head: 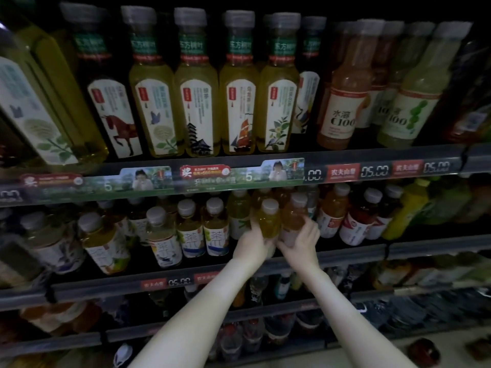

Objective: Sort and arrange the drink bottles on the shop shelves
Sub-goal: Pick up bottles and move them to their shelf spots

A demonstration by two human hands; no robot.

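On the middle shelf (345, 254), my left hand (252, 247) grips a small yellow-green drink bottle (269, 219) with a white cap from below. Right beside it, my right hand (301, 241) grips an amber drink bottle (293, 215) with a white cap. The two bottles stand upright and touch each other at the shelf's front. Both forearms reach up from the lower middle of the view. My palms hide the lower parts of the bottles.
Tall yellow tea bottles (196, 102) fill the top shelf, with orange and pale C100 bottles (342, 102) at the right. White-labelled tea bottles (190, 229) stand left of my hands, red-labelled ones (356, 221) to the right. Price rails (186, 179) edge each shelf; lower shelves hold more bottles.
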